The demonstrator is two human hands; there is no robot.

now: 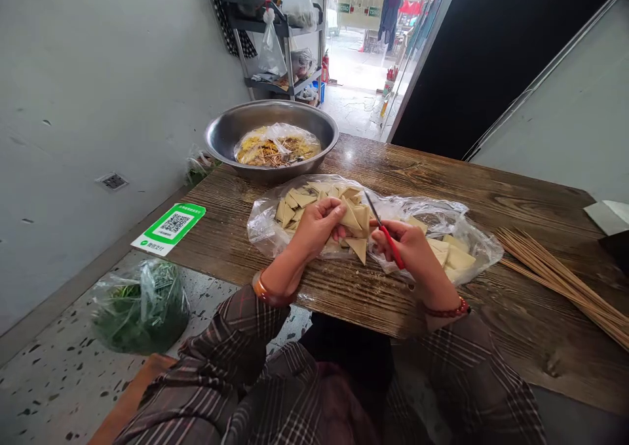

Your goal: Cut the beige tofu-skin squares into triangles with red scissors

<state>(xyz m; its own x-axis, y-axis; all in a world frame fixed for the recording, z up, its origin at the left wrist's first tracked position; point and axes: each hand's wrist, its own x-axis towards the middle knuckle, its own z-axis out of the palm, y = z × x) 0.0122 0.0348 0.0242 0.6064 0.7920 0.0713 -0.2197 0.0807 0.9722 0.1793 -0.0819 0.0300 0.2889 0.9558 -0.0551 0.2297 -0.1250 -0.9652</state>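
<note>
My left hand (320, 223) is closed on pale tan sheets that look like tofu skin (352, 217), held above a heap of cut triangles. In my right hand (409, 240) is a pair of scissors (392, 245) with red handles; the dark blade points up and away, close beside the held sheets. Beneath my left hand, the cut triangles (301, 198) lie on a spread clear plastic bag (265, 225). Larger uncut-looking pieces (459, 258) rest in a second clear bag (484, 245) to the right of my right hand.
A steel basin (223, 137) holding bagged food with sticks stands at the wooden table's far left. Thin wooden skewers (555, 278) lie at right. A green QR card (171, 225) sits at the left edge. Bagged greens (142, 307) are below, and a shelf rack (287, 32) stands behind.
</note>
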